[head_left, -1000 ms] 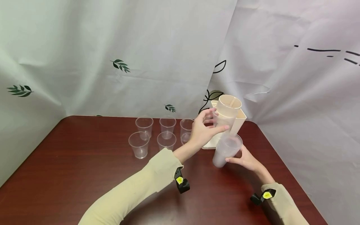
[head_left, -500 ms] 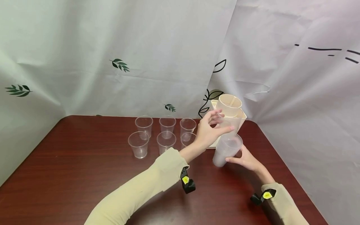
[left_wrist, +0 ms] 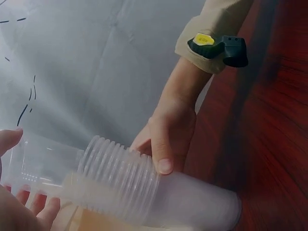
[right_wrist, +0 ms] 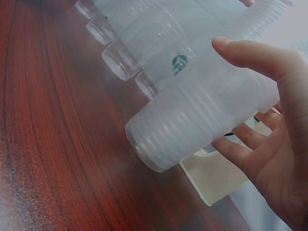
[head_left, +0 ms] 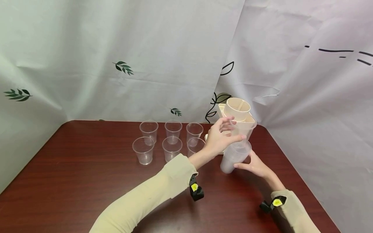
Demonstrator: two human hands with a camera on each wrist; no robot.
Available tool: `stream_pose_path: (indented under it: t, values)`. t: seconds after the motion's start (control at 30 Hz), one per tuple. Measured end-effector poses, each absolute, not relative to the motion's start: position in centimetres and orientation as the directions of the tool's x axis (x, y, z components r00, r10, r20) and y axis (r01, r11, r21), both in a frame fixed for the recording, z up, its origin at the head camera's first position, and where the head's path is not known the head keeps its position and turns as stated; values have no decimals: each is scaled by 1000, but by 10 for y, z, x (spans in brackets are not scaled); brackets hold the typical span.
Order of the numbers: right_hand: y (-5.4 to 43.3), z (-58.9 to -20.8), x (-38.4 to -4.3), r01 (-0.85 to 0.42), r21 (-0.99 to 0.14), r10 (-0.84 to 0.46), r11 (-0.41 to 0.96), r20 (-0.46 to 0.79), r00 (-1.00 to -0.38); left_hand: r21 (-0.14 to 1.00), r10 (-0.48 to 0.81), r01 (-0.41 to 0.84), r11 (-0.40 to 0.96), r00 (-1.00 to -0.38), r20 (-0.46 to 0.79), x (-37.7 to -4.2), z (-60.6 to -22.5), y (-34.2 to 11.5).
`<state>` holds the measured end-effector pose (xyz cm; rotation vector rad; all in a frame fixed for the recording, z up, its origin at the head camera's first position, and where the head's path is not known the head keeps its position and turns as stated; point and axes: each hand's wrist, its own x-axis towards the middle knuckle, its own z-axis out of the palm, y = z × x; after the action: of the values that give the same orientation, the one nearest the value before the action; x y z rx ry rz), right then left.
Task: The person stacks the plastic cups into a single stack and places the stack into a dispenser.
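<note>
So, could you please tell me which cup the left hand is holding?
The clear cup whose body shows above the stack; the others are nested there or stand on the table.

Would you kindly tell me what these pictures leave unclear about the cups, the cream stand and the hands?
Head view: the base of the rightmost front cup, hidden by the left arm.
Head view: most fingers of the right hand, behind the cup stack.
Head view: much of the lower part of the cream stand, behind the left hand and cup stack.
Left wrist view: part of the left hand, cut off by the left edge.
</note>
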<state>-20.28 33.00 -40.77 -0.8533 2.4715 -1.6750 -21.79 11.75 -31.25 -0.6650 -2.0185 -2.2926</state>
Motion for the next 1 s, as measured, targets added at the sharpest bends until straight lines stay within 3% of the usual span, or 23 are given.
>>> stream_pose_path:
  t: [1.0]
  values:
    - [330, -407, -200, -392, -878, -441, 274, 248, -863, 957, 353, 289, 35, -899, 259, -214, -334, 122]
